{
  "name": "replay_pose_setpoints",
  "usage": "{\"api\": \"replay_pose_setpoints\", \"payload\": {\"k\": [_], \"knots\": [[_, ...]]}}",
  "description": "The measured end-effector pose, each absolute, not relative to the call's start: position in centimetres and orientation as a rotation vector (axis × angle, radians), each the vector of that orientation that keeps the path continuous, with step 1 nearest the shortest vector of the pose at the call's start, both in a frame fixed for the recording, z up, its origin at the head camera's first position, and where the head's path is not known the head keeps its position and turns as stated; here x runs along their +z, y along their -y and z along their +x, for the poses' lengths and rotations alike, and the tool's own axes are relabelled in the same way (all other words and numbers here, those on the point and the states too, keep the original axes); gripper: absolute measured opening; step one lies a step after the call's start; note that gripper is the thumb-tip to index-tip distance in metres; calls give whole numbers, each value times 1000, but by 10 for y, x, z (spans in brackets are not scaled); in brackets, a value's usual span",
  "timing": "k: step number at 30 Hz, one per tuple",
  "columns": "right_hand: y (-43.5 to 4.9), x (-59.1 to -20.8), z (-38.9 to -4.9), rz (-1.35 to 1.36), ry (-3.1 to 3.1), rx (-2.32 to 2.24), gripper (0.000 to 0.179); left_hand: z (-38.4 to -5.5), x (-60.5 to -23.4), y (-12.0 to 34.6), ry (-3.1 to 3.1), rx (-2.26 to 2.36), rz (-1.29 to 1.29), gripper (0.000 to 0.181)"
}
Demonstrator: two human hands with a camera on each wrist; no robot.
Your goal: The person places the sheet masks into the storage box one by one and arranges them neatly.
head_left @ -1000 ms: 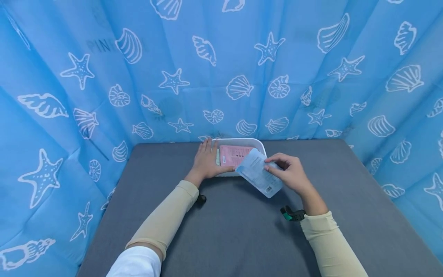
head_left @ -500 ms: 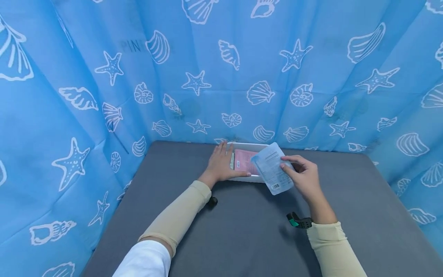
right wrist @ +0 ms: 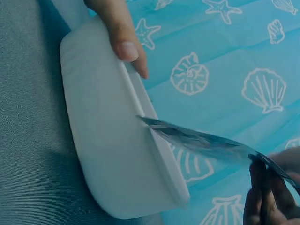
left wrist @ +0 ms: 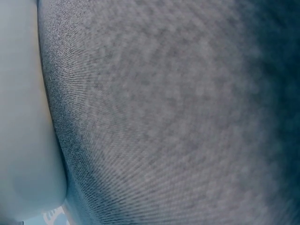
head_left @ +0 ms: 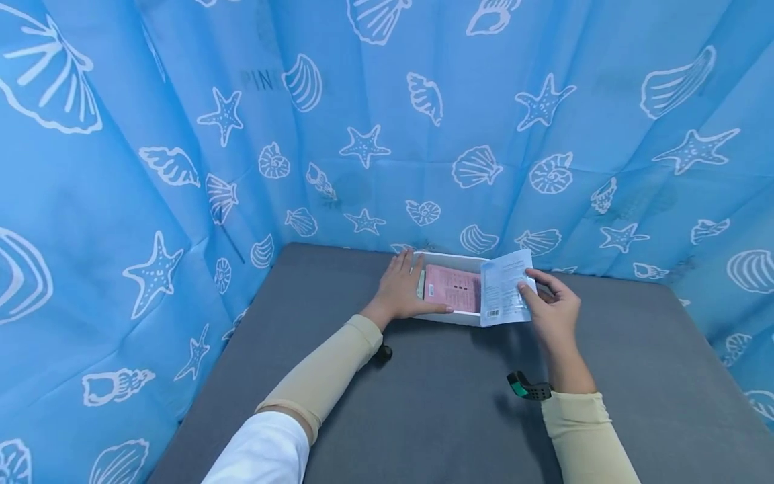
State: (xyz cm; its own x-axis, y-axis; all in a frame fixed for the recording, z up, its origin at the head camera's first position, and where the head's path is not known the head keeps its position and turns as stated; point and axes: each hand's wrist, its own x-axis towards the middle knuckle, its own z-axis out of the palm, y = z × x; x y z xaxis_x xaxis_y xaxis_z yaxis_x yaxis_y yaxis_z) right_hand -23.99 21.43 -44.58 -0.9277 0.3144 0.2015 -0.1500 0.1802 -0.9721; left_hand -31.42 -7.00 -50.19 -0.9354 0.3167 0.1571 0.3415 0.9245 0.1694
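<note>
A white plastic bin (head_left: 462, 318) stands at the back of the table, holding a pink printed sachet (head_left: 453, 289) and a sliver of a pale green one (head_left: 420, 285). My left hand (head_left: 399, 290) rests across its left end, fingers spread and thumb along the front rim. Between thumb and fingers, my right hand (head_left: 556, 310) pinches the right edge of a flat light blue sachet (head_left: 506, 289) with small print and a barcode. This sachet overlaps the bin's right end. In the right wrist view, its far corner is right at the bin's rim (right wrist: 133, 96).
Grey cloth covers the table (head_left: 435, 403). Directly behind the bin hangs a blue curtain (head_left: 387, 175) with white shells and starfish, which also runs along both sides. A black and green wrist strap (head_left: 527, 387) sits on the right wrist.
The light blue sachet has turned more upright and shifted right relative to the bin, uncovering more of the pink sachet. My left hand stays on the bin. The head view has swung left.
</note>
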Motion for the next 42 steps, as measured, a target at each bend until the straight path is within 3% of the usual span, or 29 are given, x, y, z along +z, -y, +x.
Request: {"api": "replay_pose_setpoints", "payload": {"k": [19,26,34,42], "knots": [[-221,-469,-251,-616,2033,1810,36,-315,-497,75,2966,-350,-525,138],[-216,-480,-245,-560,2179,1746,41,-316,-500,74,2986,-356,-526,138],[-214,-481,-231,-365,2330,1812,67,-314,-497,72,2992,-333,-537,137],[-226,-485,-231,-369,2427,1727,74,-312,-498,71,2990,-336,-531,137]]}}
